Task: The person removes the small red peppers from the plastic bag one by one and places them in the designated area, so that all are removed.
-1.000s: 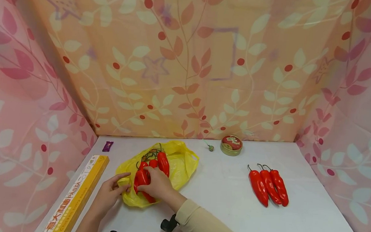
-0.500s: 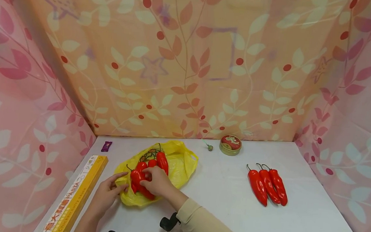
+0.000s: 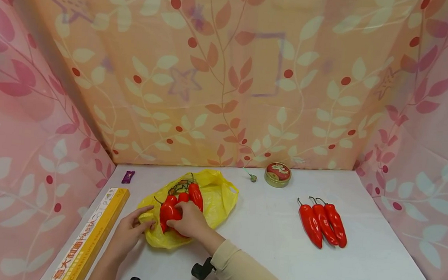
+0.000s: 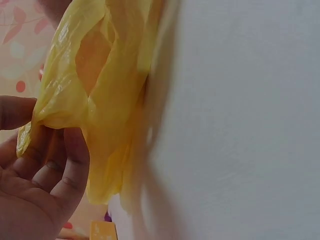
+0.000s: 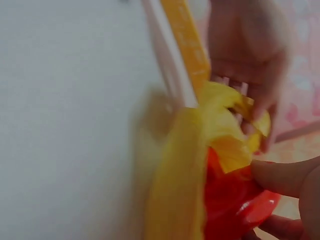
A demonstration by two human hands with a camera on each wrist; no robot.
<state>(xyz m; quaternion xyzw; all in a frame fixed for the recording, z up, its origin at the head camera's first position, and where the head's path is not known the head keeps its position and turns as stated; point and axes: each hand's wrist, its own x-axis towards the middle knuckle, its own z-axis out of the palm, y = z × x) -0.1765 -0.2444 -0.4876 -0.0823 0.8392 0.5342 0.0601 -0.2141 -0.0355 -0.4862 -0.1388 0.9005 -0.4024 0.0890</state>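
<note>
Reckoning 12 o'clock as directly away from the person, the right hand [image 3: 192, 220] reached in from 4 o'clock, back upward, its knuckles bent over the yellow bag [image 3: 220, 198]. Its thumb and fingers were narrowed around a red pepper [image 3: 169, 209], which lay in the near-left part of the bag's opening. The left hand [image 3: 128, 232] came in from 7 o'clock and pinched the bag's edge on its 9 o'clock side, with the other fingers loosely bent beneath the plastic.

The gripped pepper's long axis ran roughly from 12 to 6 o'clock: the stem bent out toward 10 and the visible pointed end sat near 6, though the right hand covered part of the body. More peppers [image 3: 195, 193] lay in the bag beyond it. The bag itself stretched from 8 to 2 o'clock on the white table [image 3: 270, 256]. At 3 o'clock, well apart, three peppers [image 3: 325, 225] lay side by side, stems toward 11, tips toward 5.

One second earlier, the gripped pepper's stem had risen nearer 12 o'clock; it had since swung leftward. Another pepper's tip, then plain below the right hand, was now mostly covered. The left hand had hardly moved.
</note>
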